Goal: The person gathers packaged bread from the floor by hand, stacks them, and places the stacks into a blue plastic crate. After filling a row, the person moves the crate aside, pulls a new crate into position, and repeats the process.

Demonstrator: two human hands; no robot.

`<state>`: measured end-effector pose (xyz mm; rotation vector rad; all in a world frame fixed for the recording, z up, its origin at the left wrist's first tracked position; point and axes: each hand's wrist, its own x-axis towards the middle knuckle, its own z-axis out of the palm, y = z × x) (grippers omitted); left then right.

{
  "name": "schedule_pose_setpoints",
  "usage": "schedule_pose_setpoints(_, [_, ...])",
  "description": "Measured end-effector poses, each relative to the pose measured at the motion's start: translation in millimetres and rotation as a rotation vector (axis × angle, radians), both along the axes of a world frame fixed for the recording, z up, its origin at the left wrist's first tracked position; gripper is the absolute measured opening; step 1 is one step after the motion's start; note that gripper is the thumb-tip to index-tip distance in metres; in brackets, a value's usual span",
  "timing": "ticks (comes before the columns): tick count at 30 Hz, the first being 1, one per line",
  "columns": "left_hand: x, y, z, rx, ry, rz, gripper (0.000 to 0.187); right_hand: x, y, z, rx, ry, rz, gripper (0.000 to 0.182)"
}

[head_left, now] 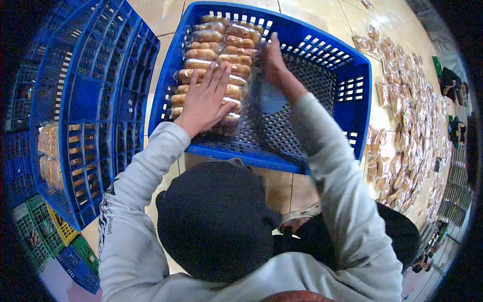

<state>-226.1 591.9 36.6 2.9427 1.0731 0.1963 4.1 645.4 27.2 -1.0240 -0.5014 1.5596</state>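
Note:
Two rows of bread rolls in clear plastic wrap [236, 53] fill the left side of a blue plastic crate [261, 160]. My left hand [204, 100] lies over these rolls, palm down with its fingers spread. Along the right edge of the rolls, my right hand [274, 63] is held upright on its side, thumb raised and fingers pointing down; its palm side faces the packs and no object shows in it. The lattice floor of the crate shows to the right of the right hand.
On the left, another blue crate [75, 151] stands on its side, with wrapped rolls [50, 156] beside it. Many wrapped bread packs [402, 110] cover the tiled floor on the right. Green crates [37, 226] and a yellow crate [61, 224] are at the lower left.

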Motion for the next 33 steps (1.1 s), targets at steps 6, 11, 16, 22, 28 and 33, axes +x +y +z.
schedule_pose_setpoints(6, [0,4,-4,0.038,-0.016,-0.008,0.087,134,-111,79,0.582,-1.970,0.933,0.065])
schedule_pose_setpoints(11, [1,4,4,0.007,0.027,-0.004,0.086,87,-192,256,0.483,-1.359,0.837,0.021])
schedule_pose_setpoints(16, [-3,2,4,0.019,0.030,-0.007,0.085,64,-255,360,0.961,-0.997,0.361,0.019])
schedule_pose_setpoints(22, [-2,1,7,0.063,0.043,-0.023,0.085,54,-289,374,1.031,-0.831,0.267,0.014])
schedule_pose_setpoints(28, [-3,-2,13,0.077,0.044,-0.017,0.083,41,-295,364,0.998,-0.721,0.207,0.010])
schedule_pose_setpoints(33, [-4,6,1,0.051,-0.021,-0.040,0.078,21,-304,368,0.933,-0.544,0.149,0.007])
